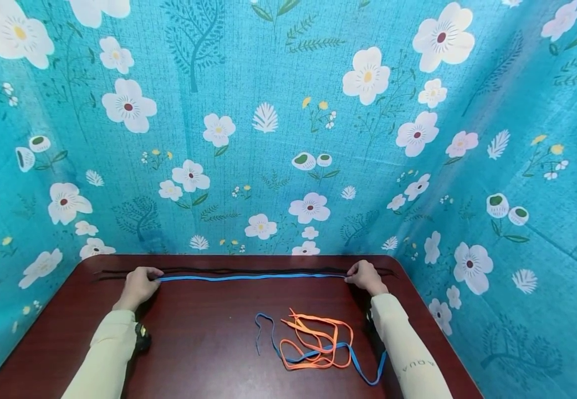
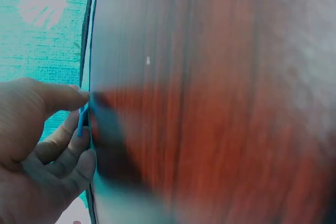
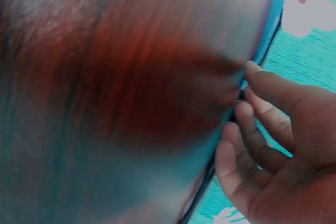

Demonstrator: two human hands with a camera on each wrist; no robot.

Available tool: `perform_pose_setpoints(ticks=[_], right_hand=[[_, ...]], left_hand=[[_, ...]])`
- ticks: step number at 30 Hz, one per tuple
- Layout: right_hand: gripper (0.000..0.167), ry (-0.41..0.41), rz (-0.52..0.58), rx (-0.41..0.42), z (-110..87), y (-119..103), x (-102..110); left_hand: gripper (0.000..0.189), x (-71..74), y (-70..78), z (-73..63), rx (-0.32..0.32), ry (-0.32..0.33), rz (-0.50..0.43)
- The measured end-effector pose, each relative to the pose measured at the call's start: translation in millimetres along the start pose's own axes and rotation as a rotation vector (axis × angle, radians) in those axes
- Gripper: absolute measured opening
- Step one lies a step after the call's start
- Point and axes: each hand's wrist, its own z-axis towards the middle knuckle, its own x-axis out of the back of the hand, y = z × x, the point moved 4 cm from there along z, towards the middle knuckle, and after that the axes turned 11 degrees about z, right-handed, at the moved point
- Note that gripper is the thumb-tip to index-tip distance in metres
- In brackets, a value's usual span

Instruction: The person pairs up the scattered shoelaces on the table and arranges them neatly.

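A light blue shoelace (image 1: 248, 277) stretches nearly straight along the back of the dark table. My left hand (image 1: 141, 285) pinches its left end between thumb and fingers; in the left wrist view a short blue tip (image 2: 80, 124) pokes out below the thumb. The right end is pinched by my right hand (image 1: 365, 276), whose thumb and index finger meet on the blue lace (image 3: 270, 27) in the right wrist view. Just behind it, black laces (image 1: 228, 271) run along the table's back edge, their ends reaching past both hands.
On the front right of the table (image 1: 193, 332) lies a loosely looped orange shoelace (image 1: 318, 363). A darker blue shoelace (image 1: 363, 371) tangles with it and runs toward my right forearm. A teal flowered cloth (image 1: 268, 138) hangs behind the table and along its sides.
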Motion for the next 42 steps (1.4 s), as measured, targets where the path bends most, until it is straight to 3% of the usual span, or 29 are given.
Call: perform_pose_setpoints(ticks=[4,10,19,27,33,42], right_hand=[[0.022,-0.015,-0.015,0.016,-7.2,-8.4,3.4],[0.023,-0.054,-0.018,0.097,-24.7,-34.2,3.4],[0.023,-0.104,-0.017,0.169,-52.4,-70.5,-8.8],[0.022,-0.162,-0.019,0.207,-81.2,-95.8,-27.0],[0.014,-0.266,-0.034,0.256,-108.2,-107.1,-39.0],[0.005,-0.386,-0.03,0.346,-146.3,-132.6,-65.8]], left_hand=[[0.024,5.7,4.1,-3.9,-0.056,0.024,0.034],[0.027,15.4,19.3,-11.0,-0.119,0.009,0.057],[0.021,18.5,55.8,-24.5,-0.268,-0.048,-0.032],[0.019,19.4,93.3,-39.3,-0.357,-0.077,-0.083],[0.018,13.1,129.1,-53.4,-0.43,-0.141,-0.126],[0.016,-18.0,167.1,-74.5,-0.453,-0.366,-0.15]])
